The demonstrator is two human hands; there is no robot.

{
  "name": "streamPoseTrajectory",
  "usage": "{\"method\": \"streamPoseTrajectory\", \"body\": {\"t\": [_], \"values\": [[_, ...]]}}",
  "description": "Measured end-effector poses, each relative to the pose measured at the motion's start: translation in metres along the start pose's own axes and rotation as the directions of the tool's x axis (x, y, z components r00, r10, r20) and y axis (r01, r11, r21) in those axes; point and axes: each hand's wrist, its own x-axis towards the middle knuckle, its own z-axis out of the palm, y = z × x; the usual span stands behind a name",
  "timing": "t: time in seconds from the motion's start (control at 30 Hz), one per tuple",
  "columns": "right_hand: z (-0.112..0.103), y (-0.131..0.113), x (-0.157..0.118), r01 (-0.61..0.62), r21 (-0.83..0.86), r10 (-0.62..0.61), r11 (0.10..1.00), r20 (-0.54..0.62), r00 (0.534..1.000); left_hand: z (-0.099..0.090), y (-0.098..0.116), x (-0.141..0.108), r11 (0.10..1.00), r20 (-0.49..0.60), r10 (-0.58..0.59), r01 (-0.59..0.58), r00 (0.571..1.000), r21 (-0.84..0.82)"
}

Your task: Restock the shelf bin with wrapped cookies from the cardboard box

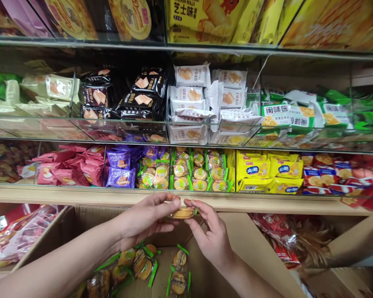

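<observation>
Between my two hands, over an open cardboard box [236, 248], is a small clear packet of round biscuits [183, 212]. My left hand [153, 213] grips its left end with thumb and fingers. On the other end, the fingertips of my right hand [209, 227] pinch the wrapper. Below, several similar biscuit packets [139, 263] with green-edged wrappers lie in the box. Straight ahead, matching biscuit packets [199, 171] stand stacked in a compartment of the lower shelf.
Purple packets [121, 167] sit left of the stacked biscuits, yellow packets [269, 169] to the right. A wooden shelf edge [81, 194] runs behind my hands. Clear dividers and front panels bound the compartments. Bags of pink packets [18, 236] lie at left, red packaging [279, 236] at right.
</observation>
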Motion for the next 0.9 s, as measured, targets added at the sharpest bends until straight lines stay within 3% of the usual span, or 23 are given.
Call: {"method": "streamPoseTrajectory", "body": {"t": [0.07, 0.13, 0.23, 0.37, 0.5, 0.67, 0.9], "values": [[0.001, -0.003, -0.001, 0.027, 0.021, -0.028, 0.999, 0.025, 0.999, 0.001, 0.000, 0.000, 0.996, -0.040, 0.084, -0.084, 0.996, 0.022], [0.001, -0.005, 0.000, -0.092, 0.167, 0.094, 0.982, -0.002, 0.996, 0.003, -0.001, 0.002, 0.982, -0.102, 0.179, -0.170, 0.979, 0.087], [0.001, -0.006, 0.003, -0.328, 0.480, 0.376, 0.814, -0.003, 0.927, 0.002, -0.002, 0.006, 0.929, -0.151, 0.331, -0.294, 0.931, 0.225], [0.002, -0.003, 0.007, -0.460, 0.624, 0.509, 0.631, 0.115, 0.853, -0.002, -0.009, 0.015, 0.828, -0.098, 0.485, -0.420, 0.869, 0.371], [0.003, 0.001, 0.009, -0.512, 0.646, 0.556, 0.567, 0.158, 0.816, -0.003, -0.015, 0.019, 0.814, -0.036, 0.482, -0.432, 0.875, 0.388], [0.000, 0.000, 0.012, -0.508, 0.677, 0.555, 0.532, 0.174, 0.813, 0.003, -0.013, 0.015, 0.791, -0.017, 0.529, -0.487, 0.848, 0.370], [0.003, -0.004, 0.010, -0.505, 0.683, 0.588, 0.528, 0.135, 0.797, 0.008, -0.018, 0.013, 0.895, -0.040, 0.431, -0.421, 0.901, 0.149]]}}
